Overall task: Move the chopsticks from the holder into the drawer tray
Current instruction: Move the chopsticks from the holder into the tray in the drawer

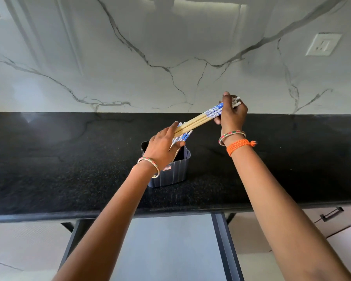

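A bundle of wooden chopsticks [199,119] with blue-and-white patterned ends is held level above the counter, stretched between both hands. My right hand [232,116] grips the bundle's far right end. My left hand [162,147] closes around the lower left end, where more patterned ends show. Directly under my left hand stands the dark ribbed holder [170,173] on the black counter; its inside looks dark and is partly hidden by my wrist. Below the counter edge, the drawer [170,244] is pulled out, showing a pale grey bottom between dark side rails.
The black speckled countertop [59,159] runs the full width, backed by a white marble wall with a socket plate [323,44] at the right. A cabinet handle [331,213] sits at the right below the counter. Pale cabinet fronts flank the drawer.
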